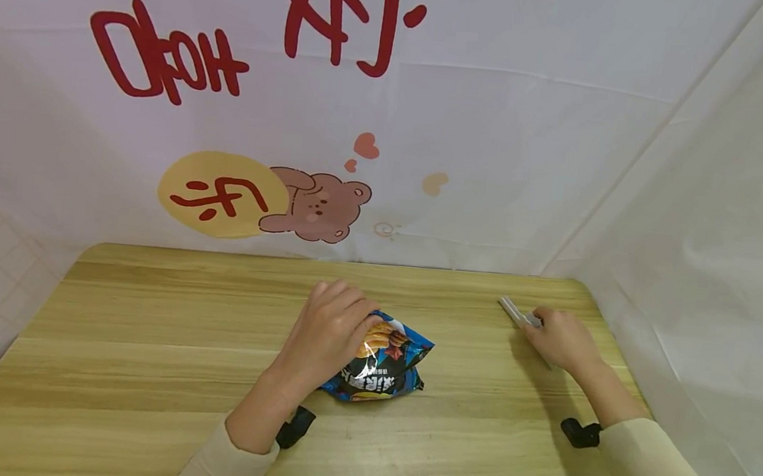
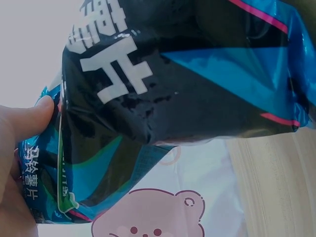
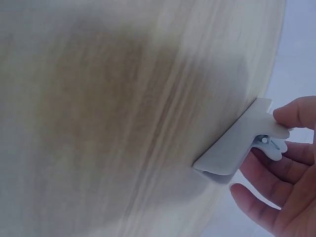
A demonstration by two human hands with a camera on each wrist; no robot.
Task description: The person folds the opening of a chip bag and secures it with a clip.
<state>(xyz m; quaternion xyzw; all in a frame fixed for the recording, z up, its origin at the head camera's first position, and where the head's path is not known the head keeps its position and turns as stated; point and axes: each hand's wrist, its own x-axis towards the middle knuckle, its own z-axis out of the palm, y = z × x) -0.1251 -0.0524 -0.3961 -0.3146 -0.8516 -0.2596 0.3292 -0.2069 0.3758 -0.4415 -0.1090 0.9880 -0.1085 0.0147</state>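
In the head view, my left hand [image 1: 327,329] grips the top end of a blue and black bag of potato chips [image 1: 381,384] at the middle of the table. Seen from the left wrist, the chip bag [image 2: 148,94] fills most of the view, and the thumb [image 2: 37,116] presses on its folded end. Over at the right, my right hand [image 1: 565,341] holds a pale grey spring bag clip [image 1: 514,310]. In the right wrist view, thumb and fingers sit around the handles of the bag clip [image 3: 234,140], whose long jaw lies close over the table.
The wooden table [image 1: 155,369] ends at the back against a white cloth [image 1: 502,127] printed with red characters and a bear [image 1: 318,209]. More white cloth [image 1: 717,263] hangs along the right side. A black wrist mount [image 1: 579,433] shows at the right wrist.
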